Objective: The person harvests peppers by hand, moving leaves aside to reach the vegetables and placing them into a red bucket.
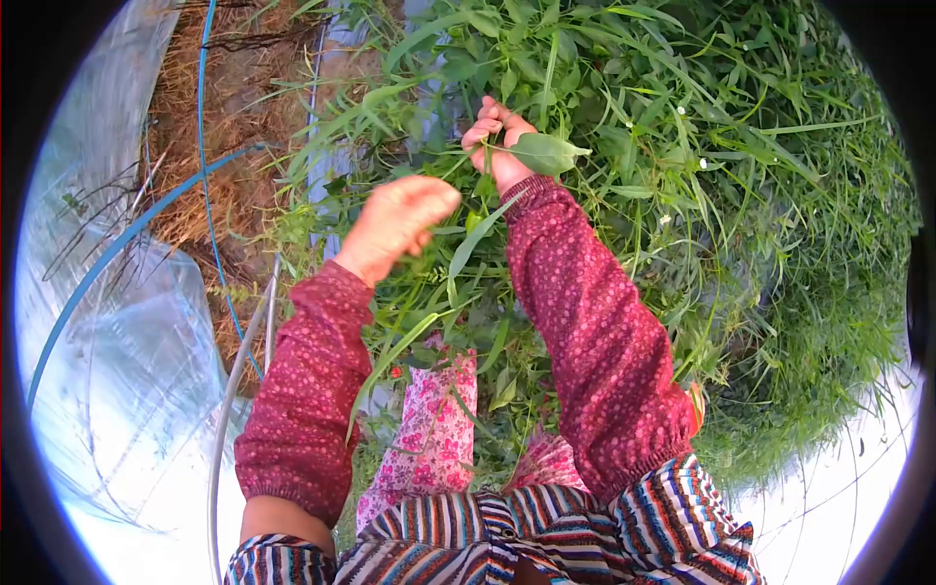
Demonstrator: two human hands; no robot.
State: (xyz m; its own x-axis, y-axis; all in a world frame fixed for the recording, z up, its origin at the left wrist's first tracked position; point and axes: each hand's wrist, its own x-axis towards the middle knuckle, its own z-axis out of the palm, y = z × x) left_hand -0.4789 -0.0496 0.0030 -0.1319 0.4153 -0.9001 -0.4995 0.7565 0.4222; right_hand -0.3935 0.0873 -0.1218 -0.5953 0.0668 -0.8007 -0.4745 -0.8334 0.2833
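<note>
My right hand reaches into the foliage with its fingers curled round a thin green plant stem. A broad green leaf lies across its palm and wrist. Lower and to the left, my left hand is slightly blurred above the plants. Its fingers are bent and pressed together, and I cannot make out whether anything is between them. A long grass blade stands between the two forearms. Dark red dotted sleeves cover both forearms.
Dense weeds and grass fill the middle and right. At left lie dry straw, a blue hose, clear plastic sheeting and a grey pole. Flower-patterned trouser legs show below.
</note>
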